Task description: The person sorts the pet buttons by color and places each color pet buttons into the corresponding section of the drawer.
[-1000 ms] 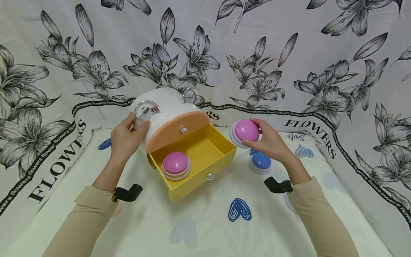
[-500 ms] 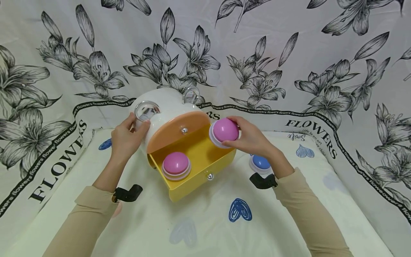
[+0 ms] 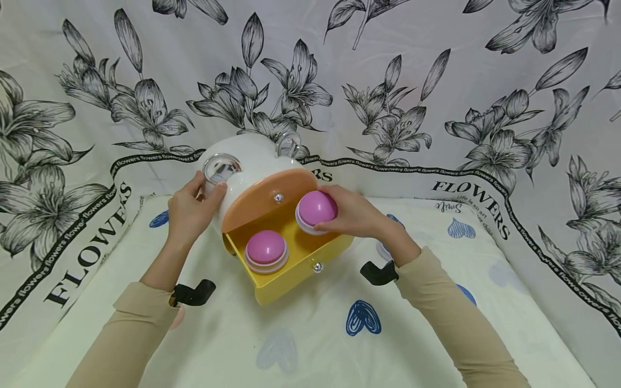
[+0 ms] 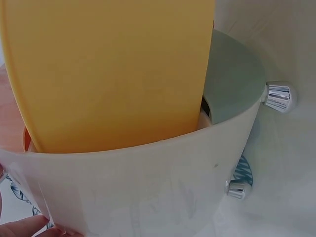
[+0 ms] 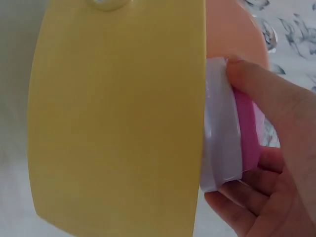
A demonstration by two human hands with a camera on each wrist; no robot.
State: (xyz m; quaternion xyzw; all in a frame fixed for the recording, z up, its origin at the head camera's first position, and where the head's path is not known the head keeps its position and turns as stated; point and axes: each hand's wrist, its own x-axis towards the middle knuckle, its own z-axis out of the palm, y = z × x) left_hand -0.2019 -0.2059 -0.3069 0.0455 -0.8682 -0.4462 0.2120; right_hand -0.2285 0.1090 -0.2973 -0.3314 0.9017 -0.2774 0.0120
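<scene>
A white rounded drawer box [image 3: 252,148] with an orange front panel [image 3: 262,198] stands tilted, its yellow drawer [image 3: 291,280] pulled out. My left hand [image 3: 193,207] grips the box's left side beside a clear round piece, thumb in front. My right hand [image 3: 356,215] holds a pink domed push button [image 3: 317,209] with a pale base over the right part of the drawer. In the right wrist view, thumb and fingers pinch this pink button [image 5: 247,128] beside the drawer wall [image 5: 118,123]. A second pink button [image 3: 266,248] sits in the drawer's left part.
A blue-topped button lies on the bedding right of the drawer; only its pale rim [image 3: 383,250] shows behind my right wrist. The white bedding [image 3: 320,350] has heart prints. A flowered curtain [image 3: 368,134] hangs behind the box.
My right hand has carried the pink button left and slightly down, from beside the box to over the drawer. My left hand, the box and the other pink button stay put.
</scene>
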